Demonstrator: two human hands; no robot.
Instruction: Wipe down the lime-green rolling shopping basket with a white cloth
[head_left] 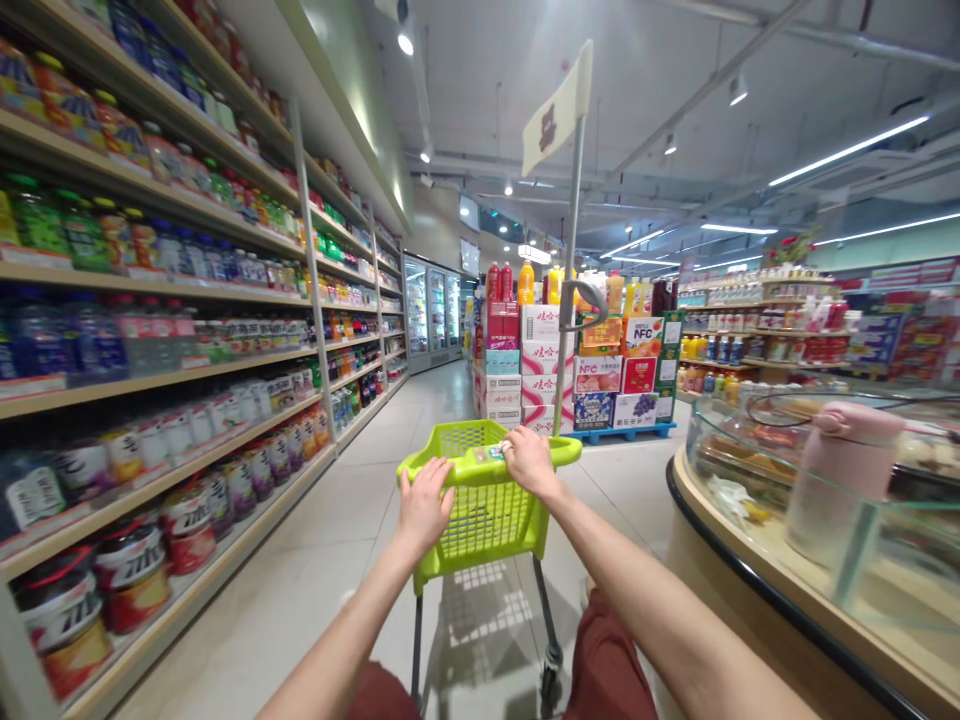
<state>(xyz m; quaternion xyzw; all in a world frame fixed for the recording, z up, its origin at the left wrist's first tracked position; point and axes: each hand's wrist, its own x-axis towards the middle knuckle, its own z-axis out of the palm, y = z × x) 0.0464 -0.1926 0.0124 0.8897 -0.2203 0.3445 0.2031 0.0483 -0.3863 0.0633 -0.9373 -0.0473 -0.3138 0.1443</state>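
Observation:
In front of me stands a lime-green shopping cart (491, 520) on dark legs with wheels. My left hand (426, 500) rests over the left part of its handle, fingers curled onto the bar. Farther right on the same bar, my right hand (528, 458) is wrapped around it, and a ring shows on one finger. A small label lies on the handle between the hands. From the cart's right side rises a grey pole (571, 230) with a cream flag (556, 112) at its top. What I can see of the basket is its slatted green wall.
Long drink shelves (172, 370) line the left side. Ahead, stacked juice cartons (547, 370) stand by a blue pallet (622, 432). At right, a curved glass-topped counter (690, 480) comes close, with a pink insulated jug (840, 485). Glass-door fridges (433, 308) are far back along the tiled aisle.

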